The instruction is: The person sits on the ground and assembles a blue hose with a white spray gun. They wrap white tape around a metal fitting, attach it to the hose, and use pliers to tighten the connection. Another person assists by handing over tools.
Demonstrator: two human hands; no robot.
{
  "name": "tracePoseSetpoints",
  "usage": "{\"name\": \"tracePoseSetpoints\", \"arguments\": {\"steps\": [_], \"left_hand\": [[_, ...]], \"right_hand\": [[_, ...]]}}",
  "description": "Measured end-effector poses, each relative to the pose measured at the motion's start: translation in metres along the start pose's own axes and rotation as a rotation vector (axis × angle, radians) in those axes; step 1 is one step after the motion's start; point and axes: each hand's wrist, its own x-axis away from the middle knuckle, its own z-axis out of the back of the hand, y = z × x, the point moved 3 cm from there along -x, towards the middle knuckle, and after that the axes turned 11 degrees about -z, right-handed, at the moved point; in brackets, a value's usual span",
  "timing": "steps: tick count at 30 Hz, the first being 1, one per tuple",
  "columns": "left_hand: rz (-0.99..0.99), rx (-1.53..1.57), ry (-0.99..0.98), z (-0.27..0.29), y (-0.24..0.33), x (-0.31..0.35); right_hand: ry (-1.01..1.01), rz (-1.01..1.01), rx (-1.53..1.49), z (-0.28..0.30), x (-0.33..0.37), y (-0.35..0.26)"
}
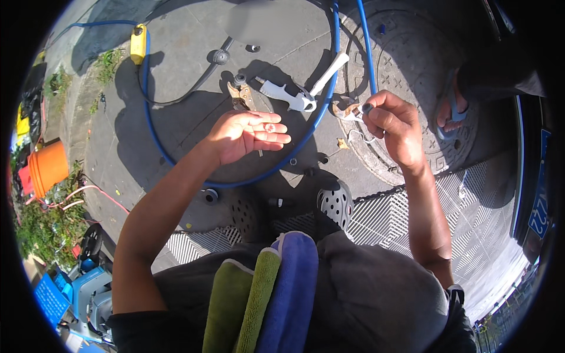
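The left hand [241,138] is spread palm up, a small red-and-white round piece [269,127] on its fingers; the right hand [395,125] pinches a small dark round fitting [367,109]. A level palm best steadies the loose piece. A looped blue hose [321,122] obstructs the ground between, beside a white spray gun [285,96].

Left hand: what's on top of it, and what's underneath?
A small round piece lies on the open left hand. Beneath it, a rusty plier-like tool shows partly; the hand covers some of it. Anything else directly underneath is hidden.
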Motion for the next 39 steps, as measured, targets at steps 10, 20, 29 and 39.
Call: {"name": "tracePoseSetpoints", "arguments": {"steps": [10, 20, 29, 39], "left_hand": [[-0.573, -1.634, 0.093, 0.030, -0.025, -0.059], [-0.895, -1.970, -0.187, -0.015, -0.087, -0.025], [-0.827, -1.994, -0.244, 0.010, -0.137, -0.022], [-0.519, -1.001, 0.059, -0.022, -0.129, -0.034]], "right_hand": [[-0.022, 0.006, 0.023, -0.003, 0.000, 0.006], [0.003, -0.030, 0.074, 0.000, 0.013, 0.013], [-0.005, -0.035, 0.141, -0.018, 0.016, 0.010], [0.049, -0.036, 0.156, -0.008, 0.022, 0.013]]}}
